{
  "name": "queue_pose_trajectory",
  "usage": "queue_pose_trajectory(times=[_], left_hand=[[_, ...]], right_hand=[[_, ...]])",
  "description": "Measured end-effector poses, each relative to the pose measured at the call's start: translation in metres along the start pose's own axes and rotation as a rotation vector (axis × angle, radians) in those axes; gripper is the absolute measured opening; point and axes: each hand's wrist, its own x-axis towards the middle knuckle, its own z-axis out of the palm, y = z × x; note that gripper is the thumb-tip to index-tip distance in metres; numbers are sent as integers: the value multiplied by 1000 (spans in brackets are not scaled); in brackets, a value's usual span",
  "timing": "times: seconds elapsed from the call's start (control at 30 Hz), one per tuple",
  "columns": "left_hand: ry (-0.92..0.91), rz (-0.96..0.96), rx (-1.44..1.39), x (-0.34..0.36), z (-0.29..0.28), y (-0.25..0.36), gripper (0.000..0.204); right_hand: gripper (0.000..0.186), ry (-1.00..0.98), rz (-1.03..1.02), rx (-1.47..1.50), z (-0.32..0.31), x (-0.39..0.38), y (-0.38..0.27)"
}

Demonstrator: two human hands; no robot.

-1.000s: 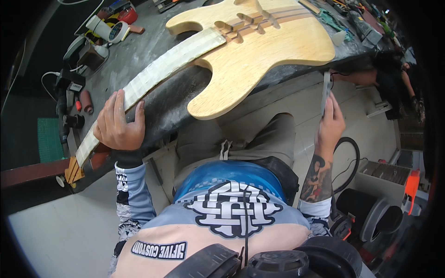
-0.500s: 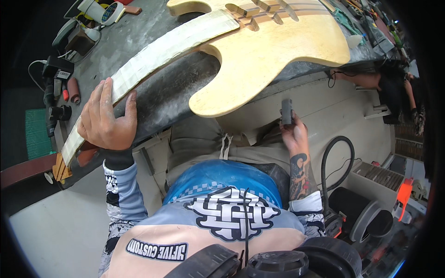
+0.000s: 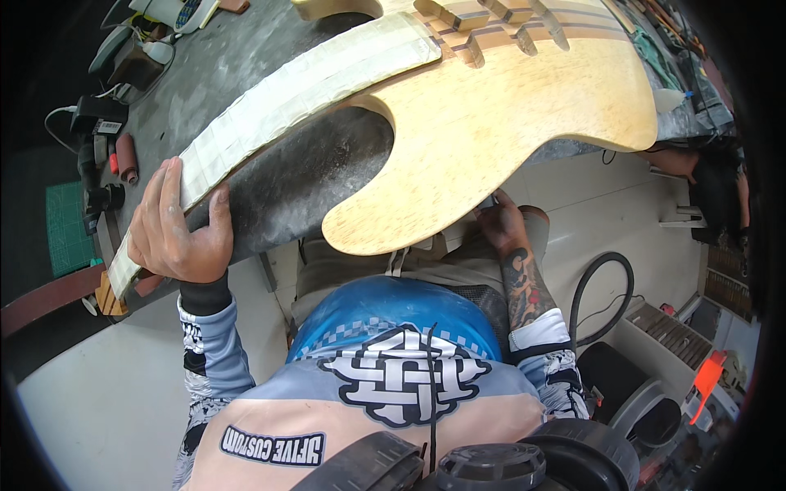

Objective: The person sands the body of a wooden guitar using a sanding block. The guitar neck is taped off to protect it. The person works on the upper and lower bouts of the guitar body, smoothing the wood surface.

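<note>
A bare-wood electric guitar body [image 3: 491,106] reaches over the bench's near edge. Pale masking tape covers its fretboard [image 3: 303,86], and cut-out slots show in the top. My left hand [image 3: 182,229] grips the neck close to the headstock [image 3: 109,295], its fingers over the tape and its thumb on the near side. Beside the body's lower edge is my right hand [image 3: 501,227], closed round a small grey block [image 3: 489,201]. Most of that block is hidden behind the guitar's rim and my fingers.
The dusty dark bench [image 3: 270,196] holds a corded tool [image 3: 135,65], a black adapter [image 3: 98,114] and a reddish-brown roll [image 3: 126,157] at left. Several tools crowd the far right. A black hose [image 3: 603,299] loops beside me on the floor. Another person's arm [image 3: 671,162] shows at right.
The guitar body has come nearer to me and lower in view. My right hand has moved up and left to its edge, so the grey block is now mostly out of sight.
</note>
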Motion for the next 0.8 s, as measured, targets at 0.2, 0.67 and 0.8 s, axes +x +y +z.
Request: queue_pose_trajectory(times=[0.2,0.67,0.8], left_hand=[[-10,8,18,1,0,2,47],[-22,-13,-58,1,2,-2,53],[-32,30,-42,1,3,-7,53]], right_hand=[[35,36,-14,-102,-7,-6,2],[35,90,28,-49,-48,-6,-2],[36,149,-30,-129,-22,-11,2]])
